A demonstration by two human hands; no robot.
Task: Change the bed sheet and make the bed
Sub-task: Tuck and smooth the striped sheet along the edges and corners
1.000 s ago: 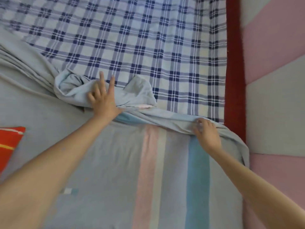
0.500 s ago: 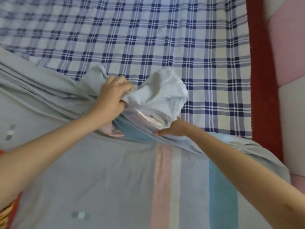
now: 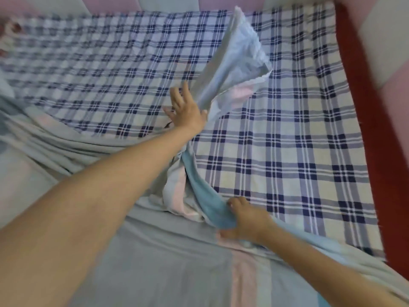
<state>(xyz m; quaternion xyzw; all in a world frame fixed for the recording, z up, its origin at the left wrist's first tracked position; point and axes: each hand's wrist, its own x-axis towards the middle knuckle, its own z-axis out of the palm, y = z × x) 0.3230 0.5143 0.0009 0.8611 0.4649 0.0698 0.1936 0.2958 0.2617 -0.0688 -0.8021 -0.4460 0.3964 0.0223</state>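
Head view: half a second ago both hands were bunched on the corner of the grey striped sheet (image 3: 155, 262) at the near edge of the plaid sheet (image 3: 287, 151). Now the left hand (image 3: 188, 111) has shot forward over the plaid sheet's middle, and the sheet corner (image 3: 239, 60) is up in the air, flaring toward the plaid sheet's far edge. The right hand (image 3: 245, 220) has dropped back to the plaid sheet's near edge. This reads as a throw to spread the fresh sheet; most of the plaid sheet is still uncovered, so spreading has barely started. The left arm is stretched out, fingers splayed wide, with cloth running along the thumb side and no clear grip. The right wrist is low, fingers curled onto the sheet's blue stripe fold, holding it. The frame is blurry.
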